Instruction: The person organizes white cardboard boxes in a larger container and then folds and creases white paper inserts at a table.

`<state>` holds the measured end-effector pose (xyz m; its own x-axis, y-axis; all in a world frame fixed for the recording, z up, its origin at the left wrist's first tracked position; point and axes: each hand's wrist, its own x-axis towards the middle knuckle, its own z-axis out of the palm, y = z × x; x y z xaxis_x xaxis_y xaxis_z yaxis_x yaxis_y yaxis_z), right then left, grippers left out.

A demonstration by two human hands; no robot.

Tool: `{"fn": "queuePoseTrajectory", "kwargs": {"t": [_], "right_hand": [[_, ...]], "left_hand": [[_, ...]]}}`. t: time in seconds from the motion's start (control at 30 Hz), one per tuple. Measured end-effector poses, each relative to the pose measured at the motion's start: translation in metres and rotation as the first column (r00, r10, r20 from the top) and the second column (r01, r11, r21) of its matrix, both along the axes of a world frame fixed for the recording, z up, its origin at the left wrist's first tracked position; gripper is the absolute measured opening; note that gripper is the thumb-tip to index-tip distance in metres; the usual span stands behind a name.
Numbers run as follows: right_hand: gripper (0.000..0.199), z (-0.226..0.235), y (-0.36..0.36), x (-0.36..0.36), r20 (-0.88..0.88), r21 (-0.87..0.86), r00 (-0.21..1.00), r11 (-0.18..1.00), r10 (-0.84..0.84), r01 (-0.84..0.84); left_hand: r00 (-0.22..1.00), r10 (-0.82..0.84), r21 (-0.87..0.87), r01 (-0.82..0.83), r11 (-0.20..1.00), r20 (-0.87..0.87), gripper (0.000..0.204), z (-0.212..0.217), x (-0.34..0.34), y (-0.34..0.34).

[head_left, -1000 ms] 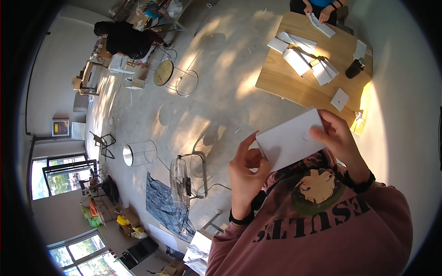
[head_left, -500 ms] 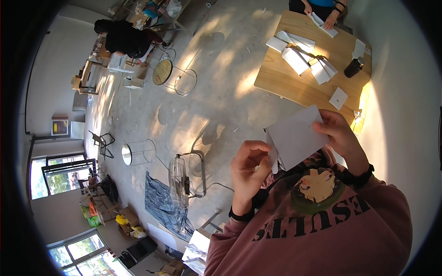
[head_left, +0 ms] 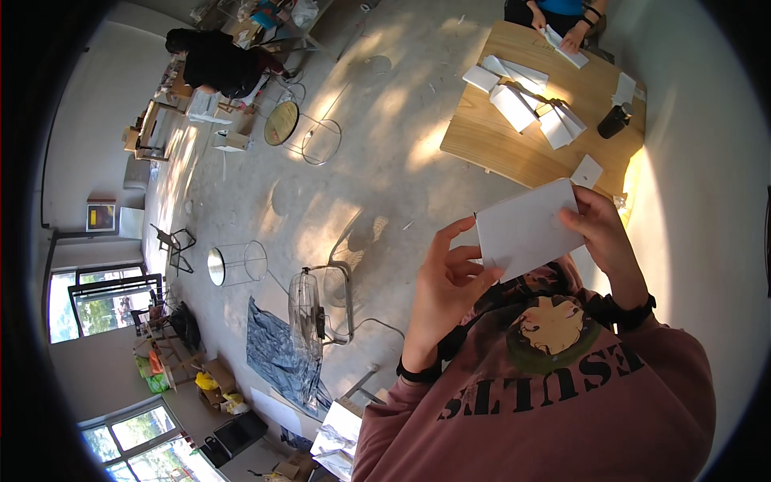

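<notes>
In front of my chest I hold a white cardboard box (head_left: 526, 229), its broad, smooth face turned up. The fingers of my left hand (head_left: 448, 277) curl behind its left end, and the thumb presses on the lower left corner. My right hand (head_left: 604, 231) is closed on the right end, thumb on top and fingers underneath. How deep the box is and what its underside looks like are hidden. Beyond it, at the near edge of the wooden table (head_left: 474, 136), lies a small white card piece (head_left: 587, 171).
Several white boxes (head_left: 514, 106) and a dark bottle (head_left: 615, 120) stand on the table. Across it, a co-worker's hands (head_left: 572, 36) handle a white piece. A floor fan (head_left: 307, 309), wire-frame stools (head_left: 281, 123) and a dark sheet (head_left: 277, 349) are to the left. Another person (head_left: 217, 64) bends over far left.
The flap at the box's left end, open before, is now folded in. My left hand has gone from a pinch at that flap to holding the end. The box has shifted slightly right.
</notes>
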<state>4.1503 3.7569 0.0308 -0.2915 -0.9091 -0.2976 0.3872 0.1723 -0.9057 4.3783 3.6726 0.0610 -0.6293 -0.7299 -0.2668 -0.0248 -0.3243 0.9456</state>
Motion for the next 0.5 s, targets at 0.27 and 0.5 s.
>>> {"fn": "queuePoseTrajectory", "kwargs": {"t": [0.27, 0.5], "right_hand": [[0.039, -0.001, 0.006, 0.000, -0.046, -0.010, 0.999, 1.000, 0.014, -0.014], [0.039, -0.012, 0.009, -0.003, 0.145, -0.034, 0.989, 0.999, 0.012, -0.007]], "left_hand": [[0.987, 0.085, -0.066, -0.076, 0.995, 0.137, 0.023, -0.005, -0.007, -0.001], [0.991, 0.132, 0.056, -0.131, 0.990, -0.021, 0.014, -0.011, -0.003, 0.000]]}}
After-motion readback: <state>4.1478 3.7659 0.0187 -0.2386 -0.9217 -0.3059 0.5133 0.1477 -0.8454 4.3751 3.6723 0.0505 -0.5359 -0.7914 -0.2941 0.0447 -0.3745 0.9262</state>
